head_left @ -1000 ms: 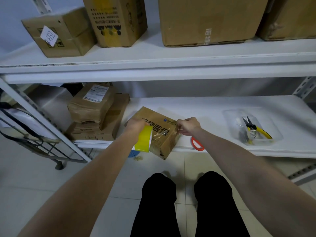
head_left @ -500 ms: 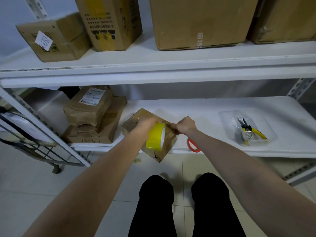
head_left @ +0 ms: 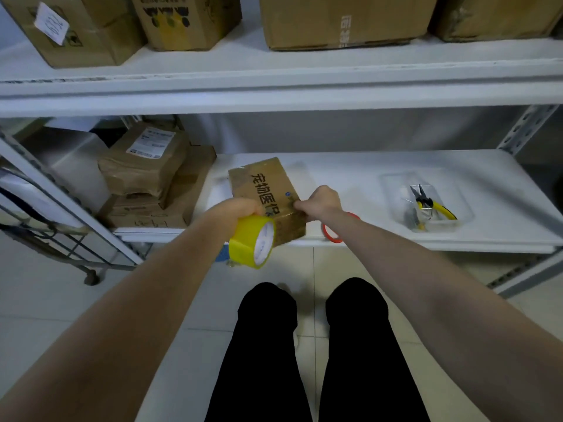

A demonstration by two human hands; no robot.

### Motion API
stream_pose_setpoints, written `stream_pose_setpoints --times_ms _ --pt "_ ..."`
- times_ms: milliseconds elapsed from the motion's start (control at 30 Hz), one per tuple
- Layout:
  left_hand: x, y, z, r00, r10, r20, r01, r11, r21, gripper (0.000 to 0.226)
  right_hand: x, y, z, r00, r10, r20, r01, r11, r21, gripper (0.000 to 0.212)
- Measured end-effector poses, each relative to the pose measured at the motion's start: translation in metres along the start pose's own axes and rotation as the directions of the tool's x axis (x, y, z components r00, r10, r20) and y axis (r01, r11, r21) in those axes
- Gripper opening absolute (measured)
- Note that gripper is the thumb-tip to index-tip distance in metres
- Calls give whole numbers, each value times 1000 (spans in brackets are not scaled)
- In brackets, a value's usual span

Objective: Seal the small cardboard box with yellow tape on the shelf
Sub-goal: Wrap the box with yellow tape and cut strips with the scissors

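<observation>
My left grip (head_left: 240, 210) holds the roll (head_left: 252, 241), centre frame, touching the box (head_left: 265, 184) at its near end. My right grip (head_left: 321, 202) pinches its right edge. Box lies on the shelf (head_left: 380, 239), long axis running away, up-left.

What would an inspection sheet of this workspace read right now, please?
Surface: white lower shelf of a metal rack.
Job's things: small cardboard box at the shelf's front edge; yellow tape roll at its near corner.
Clutter: red ring, clear tray with pliers, stacked parcels.
Grips: left hand holds the roll; right hand pinches the box's near edge.
Cables: dark strands on the cart, unclear.
Surroundings: cartons on the upper shelf, tiled floor.
</observation>
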State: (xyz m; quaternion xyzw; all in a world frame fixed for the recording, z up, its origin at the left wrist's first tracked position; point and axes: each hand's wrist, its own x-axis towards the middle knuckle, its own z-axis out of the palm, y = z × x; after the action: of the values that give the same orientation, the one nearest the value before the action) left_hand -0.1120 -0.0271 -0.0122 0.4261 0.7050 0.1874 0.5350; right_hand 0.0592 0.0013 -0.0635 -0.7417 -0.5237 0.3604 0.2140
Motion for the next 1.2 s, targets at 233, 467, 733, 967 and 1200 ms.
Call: stream_pose_setpoints --times_ms 233,467,733,967,1200 --pt "5 -22 10 989 -7 -148 -20 983 -181 36 -17 -1 15 946 1 324 -37 994 104 14" --pt "0 -20 8 988 106 -110 -113 992 -59 51 -21 -17 7 961 -206 182 160 957 242 19" --pt "1 -26 21 990 139 -37 -143 981 -134 49 -32 -20 21 908 -406 101 374 896 239 11" --pt "-17 -16 37 986 164 -31 -167 973 -161 18 -35 -21 15 893 -451 8 450 892 30 15" --pt "10 -14 45 987 163 12 -158 973 -170 14 -34 -21 12 879 -463 -110 465 885 -14 12"
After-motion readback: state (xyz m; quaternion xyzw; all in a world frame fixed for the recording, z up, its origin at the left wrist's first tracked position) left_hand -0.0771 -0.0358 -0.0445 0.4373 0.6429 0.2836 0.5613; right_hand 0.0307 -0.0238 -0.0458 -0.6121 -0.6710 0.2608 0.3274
